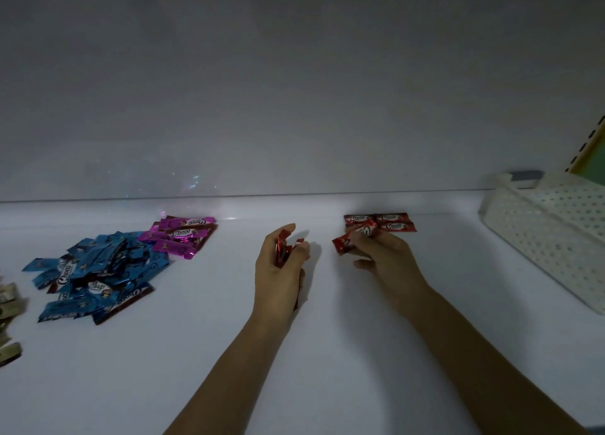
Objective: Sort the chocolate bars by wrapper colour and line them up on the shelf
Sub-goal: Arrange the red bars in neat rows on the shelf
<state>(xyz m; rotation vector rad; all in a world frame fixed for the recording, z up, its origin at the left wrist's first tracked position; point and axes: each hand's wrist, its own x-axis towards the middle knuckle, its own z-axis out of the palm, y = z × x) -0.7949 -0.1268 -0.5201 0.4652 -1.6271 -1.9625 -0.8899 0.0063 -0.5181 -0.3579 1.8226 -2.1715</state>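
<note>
The right grip pinches one red bar, just short of the red row beyond its fingertips. The left grip clasps spare red bars. Risk: a skewed set-down shunts the row; a slack clasp sheds spares.

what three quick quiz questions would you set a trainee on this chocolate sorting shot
1. True or false: the right hand holds nothing.
2. The left hand grips a bunch of bars. Their wrappers are: A blue, B pink, C red.
3. Fill in: the white basket stands at the shelf's ___ end.
Key: 1 false, it pinches a red bar. 2 C. 3 right.
</note>
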